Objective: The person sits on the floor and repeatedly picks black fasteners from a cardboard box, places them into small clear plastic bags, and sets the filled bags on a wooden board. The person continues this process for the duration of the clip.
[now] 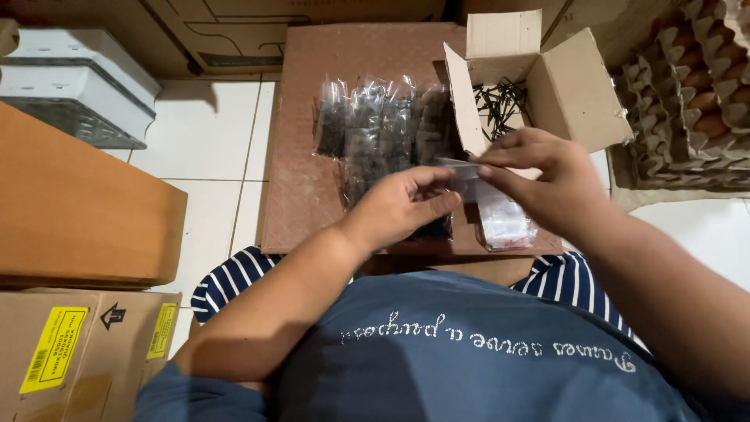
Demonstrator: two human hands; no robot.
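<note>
While both hands (402, 205) (547, 176) pinch thin clear plastic bag (462, 170).

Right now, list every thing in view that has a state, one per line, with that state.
Small cardboard box: flaps open, black screws loose inside.
Clear plastic bag: empty, pinched between both hands.
Left hand: gripping the bag's edge.
Right hand: gripping the bag's mouth.
Filled bags: packed with dark pieces, piled on the cardboard sheet.
Egg trays: stacked, eggs in them.
</note>
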